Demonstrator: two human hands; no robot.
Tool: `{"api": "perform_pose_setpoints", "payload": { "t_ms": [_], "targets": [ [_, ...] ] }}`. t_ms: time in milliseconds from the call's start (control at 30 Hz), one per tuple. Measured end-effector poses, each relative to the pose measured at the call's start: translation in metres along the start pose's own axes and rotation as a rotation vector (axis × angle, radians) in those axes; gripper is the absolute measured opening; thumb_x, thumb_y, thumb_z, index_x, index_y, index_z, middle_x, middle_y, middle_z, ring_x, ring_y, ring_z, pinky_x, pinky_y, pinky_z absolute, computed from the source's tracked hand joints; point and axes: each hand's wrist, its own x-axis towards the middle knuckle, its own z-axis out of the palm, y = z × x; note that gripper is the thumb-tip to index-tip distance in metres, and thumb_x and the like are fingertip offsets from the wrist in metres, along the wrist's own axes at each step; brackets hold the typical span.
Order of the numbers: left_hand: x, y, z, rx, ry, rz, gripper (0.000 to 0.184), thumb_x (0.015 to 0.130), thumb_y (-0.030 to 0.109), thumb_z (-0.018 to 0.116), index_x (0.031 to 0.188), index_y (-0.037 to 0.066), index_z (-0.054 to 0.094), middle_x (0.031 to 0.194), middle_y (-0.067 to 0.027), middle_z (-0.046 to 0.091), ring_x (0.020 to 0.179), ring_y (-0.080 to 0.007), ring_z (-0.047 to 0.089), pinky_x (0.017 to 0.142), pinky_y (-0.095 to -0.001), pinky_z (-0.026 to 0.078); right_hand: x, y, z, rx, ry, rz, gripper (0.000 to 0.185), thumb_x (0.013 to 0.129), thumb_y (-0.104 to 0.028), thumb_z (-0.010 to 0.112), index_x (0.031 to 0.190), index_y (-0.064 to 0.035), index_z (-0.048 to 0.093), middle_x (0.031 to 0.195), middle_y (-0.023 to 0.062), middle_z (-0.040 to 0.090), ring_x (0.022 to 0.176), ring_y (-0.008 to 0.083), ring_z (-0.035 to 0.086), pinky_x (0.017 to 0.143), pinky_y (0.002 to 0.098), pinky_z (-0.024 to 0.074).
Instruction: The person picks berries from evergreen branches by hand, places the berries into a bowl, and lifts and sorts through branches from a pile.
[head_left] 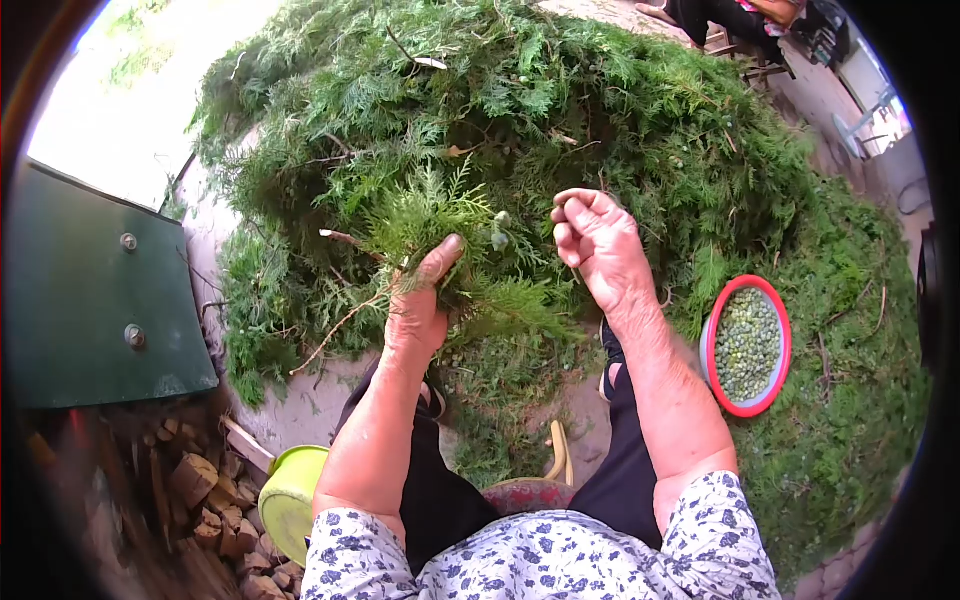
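Note:
A leafy green thuja sprig (425, 215) with a thin bare stem is gripped in my left hand (420, 295), thumb on top. Pale green cones (500, 236) show at the sprig's right side, between my two hands. My right hand (603, 250) is raised apart from the sprig, its fingertips curled together in a pinch. Whether anything small sits in that pinch I cannot make out. Behind both hands rises a large heap of cut thuja branches (520, 110).
A red-rimmed basin (710, 350) full of small green cones stands on greenery at the right. At lower left are a lime-green bucket (290, 500) and split firewood (205, 490), below a dark green panel (100, 290). Another person (715, 15) sits at the top right.

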Motion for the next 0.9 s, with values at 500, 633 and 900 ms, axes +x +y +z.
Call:
{"api": "perform_pose_setpoints", "payload": {
  "t_ms": [500, 633, 900],
  "targets": [
    [-0.013, 0.011, 0.012, -0.114, -0.087, -0.142, 0.031, 0.074, 0.006, 0.068, 0.103, 0.005, 0.058, 0.095, -0.0052, 0.062, 0.083, -0.0168, 0.060, 0.073, -0.0324, 0.051, -0.006, -0.002, 0.008, -0.298, 0.143, -0.160, 0.014, 0.085, -0.014, 0.060, 0.088, -0.0011, 0.057, 0.072, 0.0024, 0.057, 0.054, 0.0070, 0.052, 0.044, 0.0186, 0.0413],
    [-0.005, 0.001, 0.007, -0.128, -0.157, -0.064, 0.032, 0.074, 0.010, 0.069, 0.103, 0.005, 0.058, 0.095, -0.0051, 0.062, 0.084, -0.0167, 0.059, 0.076, -0.0319, 0.049, -0.010, 0.006, 0.008, -0.128, -0.096, 0.120, 0.025, 0.073, 0.004, 0.054, 0.098, -0.0004, 0.053, 0.095, 0.0078, 0.056, 0.079, 0.0135, 0.057, 0.062, 0.0224, 0.0463],
    [0.002, -0.011, 0.003, -0.103, -0.122, 0.098, 0.029, 0.074, 0.009, 0.070, 0.101, 0.004, 0.060, 0.096, -0.0047, 0.062, 0.086, -0.0142, 0.057, 0.078, -0.0286, 0.045, -0.018, 0.019, 0.024, -0.374, -0.222, -0.002, 0.034, 0.077, 0.000, 0.061, 0.111, -0.0019, 0.054, 0.098, 0.0027, 0.057, 0.079, 0.0060, 0.055, 0.061, 0.0207, 0.0458]
  ]
}}
